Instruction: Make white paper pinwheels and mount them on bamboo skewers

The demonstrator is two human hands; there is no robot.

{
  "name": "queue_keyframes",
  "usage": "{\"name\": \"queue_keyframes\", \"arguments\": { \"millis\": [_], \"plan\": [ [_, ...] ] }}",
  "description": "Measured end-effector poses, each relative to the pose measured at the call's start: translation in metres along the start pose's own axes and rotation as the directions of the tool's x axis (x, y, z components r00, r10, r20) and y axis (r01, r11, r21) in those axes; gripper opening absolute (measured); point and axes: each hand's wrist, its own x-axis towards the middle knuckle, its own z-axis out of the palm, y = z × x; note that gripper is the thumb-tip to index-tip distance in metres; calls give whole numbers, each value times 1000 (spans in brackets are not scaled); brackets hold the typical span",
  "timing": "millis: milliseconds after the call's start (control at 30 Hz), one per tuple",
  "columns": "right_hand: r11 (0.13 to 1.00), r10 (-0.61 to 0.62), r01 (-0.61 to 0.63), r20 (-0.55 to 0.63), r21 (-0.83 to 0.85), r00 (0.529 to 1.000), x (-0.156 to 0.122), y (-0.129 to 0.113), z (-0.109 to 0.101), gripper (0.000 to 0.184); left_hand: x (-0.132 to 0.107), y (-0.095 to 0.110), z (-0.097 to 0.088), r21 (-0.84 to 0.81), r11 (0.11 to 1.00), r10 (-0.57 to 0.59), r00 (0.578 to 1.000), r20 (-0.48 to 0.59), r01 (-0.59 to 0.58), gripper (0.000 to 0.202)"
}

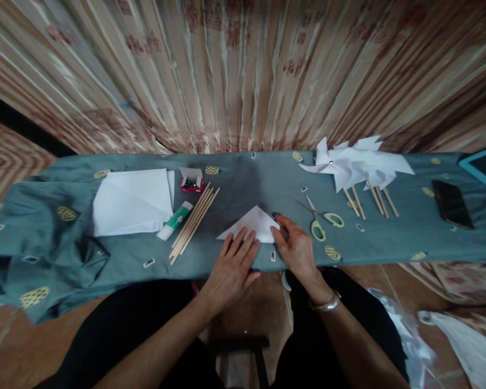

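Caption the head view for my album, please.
Left hand and right hand on folded paper, sticks to the left, scissors and pinwheels to the right.

Pleated, patterned curtain (243, 75) behind a cloth-covered table (263, 183), brown tiled floor (8, 335) below, dim light.

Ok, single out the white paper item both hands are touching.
The folded white paper triangle in the middle: the left hand and right hand rest on it, while the rectangular white paper stack and stick-mounted white paper pinwheels lie untouched.
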Motion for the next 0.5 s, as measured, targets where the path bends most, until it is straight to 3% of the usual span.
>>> {"name": "queue_keyframes", "arguments": {
  "millis": [500],
  "plan": [
    [986,-127,126,-5,-110,992,0,1,1,40,0,0,4,36,999,-14,1000,-4,14,64]
  ]
}}
